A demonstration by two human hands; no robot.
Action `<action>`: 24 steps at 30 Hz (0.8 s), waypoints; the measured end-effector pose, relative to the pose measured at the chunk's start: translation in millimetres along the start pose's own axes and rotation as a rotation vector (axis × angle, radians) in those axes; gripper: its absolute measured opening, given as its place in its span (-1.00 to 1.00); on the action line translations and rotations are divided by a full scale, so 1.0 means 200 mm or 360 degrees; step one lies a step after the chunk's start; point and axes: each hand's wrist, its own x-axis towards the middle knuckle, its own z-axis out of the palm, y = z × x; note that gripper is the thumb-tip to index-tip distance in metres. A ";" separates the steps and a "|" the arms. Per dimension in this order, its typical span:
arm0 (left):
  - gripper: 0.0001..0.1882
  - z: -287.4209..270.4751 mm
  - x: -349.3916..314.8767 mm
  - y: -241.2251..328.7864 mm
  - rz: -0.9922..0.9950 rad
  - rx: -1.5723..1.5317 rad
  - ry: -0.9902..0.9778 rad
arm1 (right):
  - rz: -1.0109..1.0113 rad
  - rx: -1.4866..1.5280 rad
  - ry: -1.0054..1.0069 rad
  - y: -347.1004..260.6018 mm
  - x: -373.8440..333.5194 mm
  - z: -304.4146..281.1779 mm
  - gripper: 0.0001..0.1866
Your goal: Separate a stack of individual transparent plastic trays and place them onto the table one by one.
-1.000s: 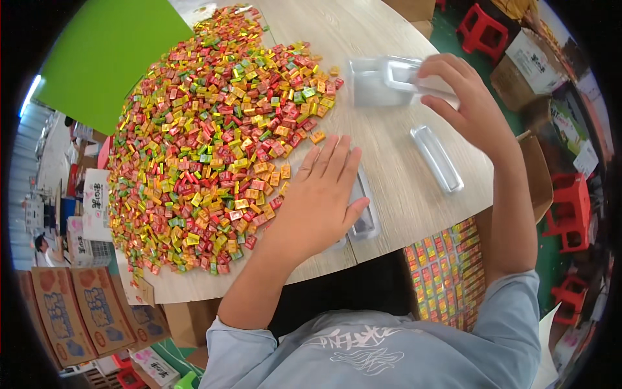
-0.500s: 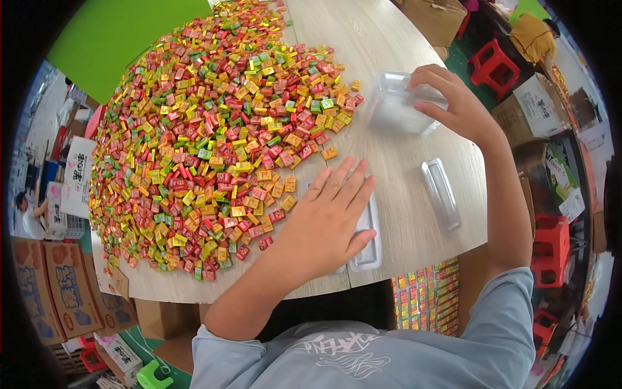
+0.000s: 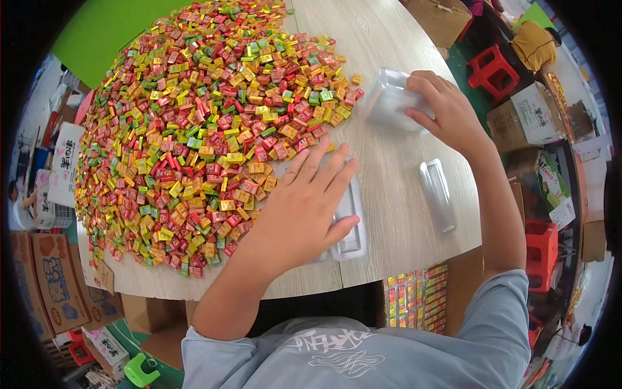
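Observation:
My left hand [image 3: 299,206] lies flat with fingers spread over a clear plastic tray [image 3: 352,243], partly covering it. The tray rests on the table beside the candy pile. Farther right, my right hand [image 3: 447,110] has its thumb and fingers closed on the edge of a stack of clear plastic trays [image 3: 391,104]. Slightly blurred, the stack stands on the table. A large heap of small wrapped candies [image 3: 188,139] in red, yellow, orange and green spreads to the left of both hands, its edge close to my left fingertips.
Another narrow clear tray [image 3: 438,194] lies alone on the right of the pale wooden table [image 3: 395,223]. Below the near edge sits a box of candy-filled trays [image 3: 416,297]. A green board [image 3: 103,39] borders the pile. Red stools [image 3: 492,70] and cartons [image 3: 528,115] stand at right.
The view has shifted slightly. My left hand and the tray under it appear a little farther left and up. My right hand stays at the stack, its fingers slightly lower.

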 end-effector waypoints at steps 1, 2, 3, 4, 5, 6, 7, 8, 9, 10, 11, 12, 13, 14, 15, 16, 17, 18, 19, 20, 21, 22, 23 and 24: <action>-0.28 0.00 0.00 0.00 0.0020 0.0012 0.0001 | 0.0027 -0.0094 0.0011 -0.01 -0.01 0.00 -0.64; -0.28 0.00 0.00 0.00 0.0020 0.0012 0.0001 | 0.0027 -0.0094 0.0011 -0.01 -0.01 0.01 -0.64; -0.28 0.00 0.00 0.01 0.0023 0.0008 0.0010 | -0.0008 -0.0126 0.0015 0.00 0.00 0.01 -0.61; -0.28 0.00 0.00 0.00 0.0025 0.0004 0.0015 | -0.0041 -0.0155 0.0018 0.00 0.01 0.01 -0.57; -0.28 0.01 0.00 0.00 0.0030 0.0003 0.0009 | -0.0033 -0.0153 0.0018 -0.01 0.00 0.01 -0.57; -0.28 0.02 0.01 -0.02 0.0033 0.0017 0.0034 | 0.0044 -0.0142 -0.0050 -0.02 0.00 0.01 -0.56; -0.28 0.03 0.00 -0.02 0.0027 0.0029 0.0051 | 0.0118 -0.0120 -0.0123 -0.06 0.01 0.01 -0.54; -0.28 0.03 0.01 -0.02 0.0026 0.0025 0.0032 | 0.0127 -0.0105 -0.0129 -0.10 0.00 -0.01 -0.54; -0.28 0.03 0.01 -0.02 0.0001 0.0028 0.0063 | 0.0232 -0.0047 -0.0180 -0.16 -0.02 -0.03 -0.54; -0.28 0.02 0.01 -0.02 -0.0029 0.0035 0.0091 | 0.0333 0.0016 -0.0231 -0.22 -0.03 -0.06 -0.54; -0.28 0.03 0.01 -0.02 -0.0034 0.0033 0.0115 | 0.0350 0.0032 -0.0235 -0.27 -0.05 -0.08 -0.54; -0.28 0.03 0.01 -0.02 -0.0030 0.0028 0.0091 | 0.0420 0.0139 -0.0290 -0.32 -0.06 -0.11 -0.53; -0.28 0.03 0.01 -0.02 -0.0018 0.0053 0.0110 | 0.0493 0.0247 -0.0347 -0.36 -0.08 -0.12 -0.53; -0.28 0.04 0.02 -0.02 -0.0006 0.0076 0.0128 | 0.0515 0.0264 -0.0355 -0.38 -0.10 -0.12 -0.53; -0.29 0.05 0.02 -0.02 0.0004 0.0070 0.0176 | 0.0482 0.0271 -0.0333 -0.39 -0.12 -0.11 -0.52; -0.29 0.07 0.02 -0.03 0.0006 0.0058 0.0149 | 0.0446 0.0278 -0.0313 -0.41 -0.14 -0.10 -0.52; -0.30 0.07 0.02 -0.03 0.0035 0.0060 0.0203 | 0.0466 0.0297 -0.0327 -0.44 -0.16 -0.10 -0.52; -0.31 0.09 0.02 -0.04 0.0062 0.0060 0.0257 | 0.0473 0.0305 -0.0292 -0.47 -0.18 -0.10 -0.52; -0.30 0.10 0.02 -0.04 0.0074 0.0062 0.0306 | 0.0477 0.0317 -0.0258 -0.51 -0.19 -0.09 -0.51; -0.30 0.11 0.02 -0.04 0.0069 0.0048 0.0275 | 0.0495 0.0340 -0.0275 -0.56 -0.19 -0.11 -0.51; -0.29 0.10 0.03 -0.05 0.0074 0.0035 0.0255 | 0.0565 0.0455 -0.0354 -0.62 -0.18 -0.15 -0.52; -0.28 0.10 0.02 -0.04 0.0078 0.0017 0.0241 | 0.0633 0.0563 -0.0435 -0.66 -0.18 -0.17 -0.53; -0.25 0.09 0.02 -0.04 0.0029 -0.0034 0.0222 | 0.0754 0.0772 -0.0407 -0.68 -0.18 -0.14 -0.40; -0.25 0.07 0.00 -0.04 0.0006 -0.0072 0.0205 | 0.0767 0.0780 -0.0453 -0.74 -0.16 -0.14 -0.40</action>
